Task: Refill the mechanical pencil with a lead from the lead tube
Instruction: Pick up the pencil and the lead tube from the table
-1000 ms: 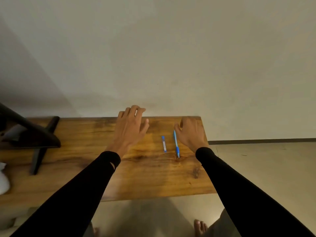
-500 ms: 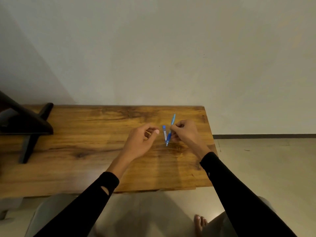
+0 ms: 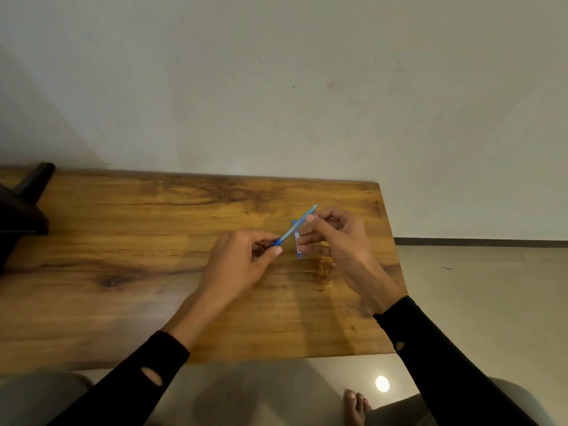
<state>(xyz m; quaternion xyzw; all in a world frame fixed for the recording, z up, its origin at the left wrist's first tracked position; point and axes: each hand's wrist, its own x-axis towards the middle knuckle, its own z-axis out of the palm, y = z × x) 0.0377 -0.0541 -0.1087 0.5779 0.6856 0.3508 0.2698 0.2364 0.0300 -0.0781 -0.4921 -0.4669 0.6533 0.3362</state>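
A thin blue mechanical pencil (image 3: 302,217) is held slanted just above the wooden table (image 3: 123,241). My left hand (image 3: 236,262) pinches its lower, darker blue end between thumb and fingers. My right hand (image 3: 341,241) has its fingertips closed on the upper part, near the pale top end. The small lead tube (image 3: 298,249), blue with a white label, lies on the table just below the pencil, between my two hands and partly hidden by my right fingers. Neither hand grips it.
A black stand (image 3: 21,210) sits at the table's far left. A wall runs right behind the table. The table's right edge is close to my right hand, with floor beyond. My bare foot (image 3: 355,404) shows below the front edge.
My right hand lifted the pencil off the table and tilted it. My left hand came across from the left and took hold of its lower end. The lead tube stayed put.
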